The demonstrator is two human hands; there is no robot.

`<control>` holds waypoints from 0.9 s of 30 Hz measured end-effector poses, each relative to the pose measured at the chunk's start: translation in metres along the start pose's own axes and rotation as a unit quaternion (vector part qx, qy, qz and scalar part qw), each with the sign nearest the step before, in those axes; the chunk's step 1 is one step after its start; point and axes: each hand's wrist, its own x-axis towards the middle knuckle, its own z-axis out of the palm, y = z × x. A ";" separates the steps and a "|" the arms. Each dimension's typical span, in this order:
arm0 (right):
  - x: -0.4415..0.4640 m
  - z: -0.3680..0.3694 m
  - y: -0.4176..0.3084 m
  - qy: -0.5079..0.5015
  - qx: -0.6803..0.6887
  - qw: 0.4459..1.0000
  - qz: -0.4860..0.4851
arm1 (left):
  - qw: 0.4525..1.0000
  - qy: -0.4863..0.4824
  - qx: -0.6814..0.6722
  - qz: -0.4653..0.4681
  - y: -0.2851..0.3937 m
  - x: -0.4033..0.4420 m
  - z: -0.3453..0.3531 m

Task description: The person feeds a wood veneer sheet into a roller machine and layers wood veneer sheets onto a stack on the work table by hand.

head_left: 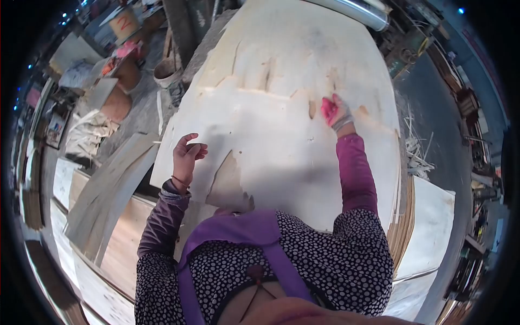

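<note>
A large pale sheet of wood veneer [271,130] lies in front of me, with torn edges, brown splits and small holes across it. Over its left edge I hold up my left hand [187,157], bare, its fingers bent and apart with nothing visible in them. My right hand [337,112], in a light glove with pink fingertips, is over the right half of the sheet, fingers curled together. Whatever it may hold is hidden. Just left of it is a brown oval hole [312,109] in the sheet. A greyish triangular gap [225,181] shows near my body.
A clear-wrapped roll [357,12] lies at the far edge. A bucket [168,73] stands on the floor beyond the left side. Loose veneer strips [111,189] lie at left, stacked sheets [425,227] at right, with wood scraps [417,149] along the right edge.
</note>
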 end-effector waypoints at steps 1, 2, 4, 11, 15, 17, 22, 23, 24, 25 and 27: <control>0.007 0.007 0.000 -0.031 0.025 0.999 -0.013 | 0.999 0.015 0.034 0.023 -0.003 -0.002 -0.007; 0.012 0.011 0.000 -0.061 0.050 0.996 -0.027 | 0.996 0.027 0.066 0.046 -0.009 -0.004 -0.013; 0.001 0.032 0.004 -0.038 0.037 0.995 -0.084 | 0.988 0.050 0.109 0.101 -0.016 -0.011 -0.018; -0.120 0.019 0.070 -0.150 -0.097 0.984 -0.012 | 0.953 -0.129 0.267 0.069 -0.041 -0.061 0.006; -0.221 0.002 0.085 -0.146 -0.139 0.976 0.088 | 0.949 -0.253 0.124 -0.145 -0.042 -0.084 0.031; -0.257 -0.006 0.089 -0.137 -0.155 0.968 0.141 | 0.918 -0.302 0.053 -0.253 -0.043 -0.084 0.036; -0.333 -0.041 0.119 -0.146 -0.198 0.947 0.205 | 0.893 -0.295 -0.060 -0.336 -0.038 -0.082 0.053; -0.343 -0.048 0.126 -0.144 -0.200 0.943 0.222 | 0.888 -0.280 -0.092 -0.352 -0.034 -0.082 0.054; -0.352 -0.053 0.132 -0.145 -0.204 0.939 0.238 | 0.886 -0.300 -0.101 -0.340 -0.034 -0.082 0.054; -0.358 -0.059 0.138 -0.146 -0.208 0.933 0.253 | 0.883 -0.320 -0.111 -0.326 -0.034 -0.082 0.053; -0.369 -0.059 0.145 -0.146 -0.217 0.929 0.263 | 0.885 -0.334 -0.110 -0.305 -0.031 -0.079 0.054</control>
